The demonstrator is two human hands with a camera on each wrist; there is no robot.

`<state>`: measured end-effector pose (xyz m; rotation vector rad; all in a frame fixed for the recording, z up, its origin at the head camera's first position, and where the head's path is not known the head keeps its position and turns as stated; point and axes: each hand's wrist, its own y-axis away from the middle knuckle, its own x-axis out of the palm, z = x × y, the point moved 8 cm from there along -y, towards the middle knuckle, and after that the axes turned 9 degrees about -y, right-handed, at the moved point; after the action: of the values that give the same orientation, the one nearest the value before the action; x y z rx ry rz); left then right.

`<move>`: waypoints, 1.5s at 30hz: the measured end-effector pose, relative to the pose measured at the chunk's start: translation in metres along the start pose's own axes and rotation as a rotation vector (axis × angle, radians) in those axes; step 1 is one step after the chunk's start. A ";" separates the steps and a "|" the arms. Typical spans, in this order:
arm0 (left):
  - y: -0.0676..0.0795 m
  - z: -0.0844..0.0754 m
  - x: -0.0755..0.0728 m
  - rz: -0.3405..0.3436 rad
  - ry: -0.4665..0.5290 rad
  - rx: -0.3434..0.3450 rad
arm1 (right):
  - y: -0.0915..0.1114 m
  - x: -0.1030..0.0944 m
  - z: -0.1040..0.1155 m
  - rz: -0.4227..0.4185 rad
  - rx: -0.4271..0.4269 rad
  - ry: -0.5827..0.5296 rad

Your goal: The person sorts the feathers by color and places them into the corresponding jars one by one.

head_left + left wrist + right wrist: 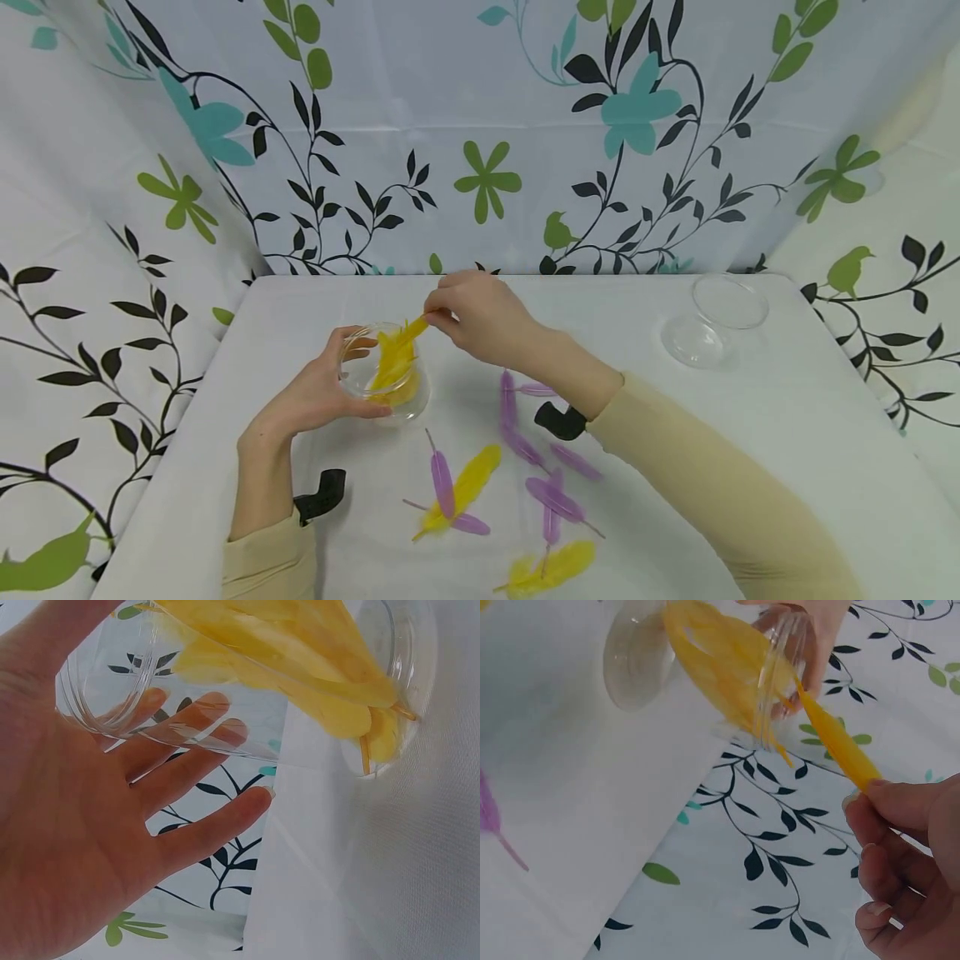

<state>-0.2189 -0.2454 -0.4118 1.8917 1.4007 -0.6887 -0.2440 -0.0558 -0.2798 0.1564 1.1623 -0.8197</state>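
Observation:
My left hand [318,392] holds a clear jar [416,404] standing on the table, thumb on the near side and fingers round the far side. Several yellow feathers [300,667] are inside the jar, some sticking up to its mouth. Between the thumb and fingertips of my right hand [487,318] is pinched another yellow feather [840,750]. Its lower end reaches the jar's opening. Purple feathers [442,483] and a yellow feather [478,475] lie crossed on the cloth nearer me, with another yellow feather [558,568] closer still.
More purple feathers [555,500] are scattered under and before my right forearm. A clear round dish or lid [693,343] and a clear ring-like lid [731,302] rest at the back right. White cloth covers the table [637,500]; a patterned curtain [420,100] hangs behind it.

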 end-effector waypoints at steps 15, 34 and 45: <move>-0.002 -0.005 0.006 0.008 0.020 0.021 | -0.015 0.066 0.007 0.206 0.031 0.091; -0.001 -0.002 0.004 0.017 -0.016 -0.004 | 0.039 0.042 -0.022 0.103 0.089 -0.111; 0.001 -0.002 0.000 0.007 -0.020 0.015 | 0.110 0.078 -0.043 0.223 0.137 -0.227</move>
<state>-0.2181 -0.2441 -0.4101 1.8953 1.3794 -0.7154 -0.1942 0.0055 -0.3975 0.2928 0.8581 -0.6988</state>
